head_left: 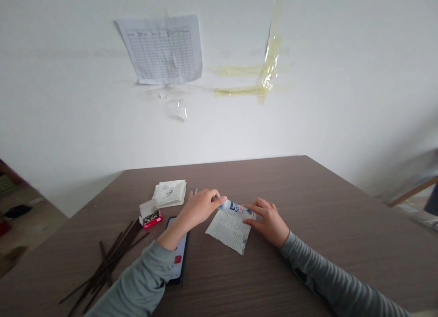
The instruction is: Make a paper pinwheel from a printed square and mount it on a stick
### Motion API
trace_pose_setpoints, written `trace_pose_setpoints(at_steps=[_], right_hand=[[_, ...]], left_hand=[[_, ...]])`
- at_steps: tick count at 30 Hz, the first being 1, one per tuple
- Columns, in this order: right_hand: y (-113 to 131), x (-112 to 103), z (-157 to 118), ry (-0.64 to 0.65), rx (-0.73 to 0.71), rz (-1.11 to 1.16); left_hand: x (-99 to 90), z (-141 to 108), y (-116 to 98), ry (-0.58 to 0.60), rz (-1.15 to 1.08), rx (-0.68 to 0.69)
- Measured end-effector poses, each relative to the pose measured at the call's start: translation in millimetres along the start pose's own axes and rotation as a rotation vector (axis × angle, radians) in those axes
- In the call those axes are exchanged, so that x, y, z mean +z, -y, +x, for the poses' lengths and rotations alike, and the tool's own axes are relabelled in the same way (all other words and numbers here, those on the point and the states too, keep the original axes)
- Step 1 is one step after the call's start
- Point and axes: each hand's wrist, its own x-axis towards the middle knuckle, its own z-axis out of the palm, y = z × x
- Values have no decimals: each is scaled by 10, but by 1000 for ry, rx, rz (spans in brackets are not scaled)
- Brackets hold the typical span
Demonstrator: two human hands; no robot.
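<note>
A white tube with blue and red print [237, 209] is held level between my two hands, above a piece of printed paper [228, 230] on the brown table. My left hand [201, 208] pinches the tube's light-blue left end. Around its right end, the fingers of my right hand [268, 220] are closed. A thin pointed thing [196, 190] shows by my left fingers; whether they hold it I cannot tell. The paper's upper edge is partly hidden by the tube and hands.
Left of the paper lies a phone [178, 262], partly under my left forearm. Beyond are an open red-and-white box of small pieces [151, 220], stacked papers [170, 193] and dark thin sticks [108, 262]. The table [328, 226] meets a white wall [239, 130].
</note>
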Motion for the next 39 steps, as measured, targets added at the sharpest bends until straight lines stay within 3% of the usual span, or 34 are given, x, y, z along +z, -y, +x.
trace_pose_setpoints(at_steps=[4,11,17,23,33,39], right_hand=[[30,11,-2,2,11,-9],[93,13,-2,63,56,37],[76,-35,14,78,93,9],[66,-42,16,91,99,-8],[84,-59,-3,76,90,-85],[48,-79,11,81,126,-51]], left_hand=[[-12,-19,-86,46,91,-73],[-14,-63,-191,-4,198,-84],[21,-21,-55,33,-23,113],[47,-4,52,43,-6,200],[-14,-7,82,75,-22,101],[-9,9,228,39,-52,99]])
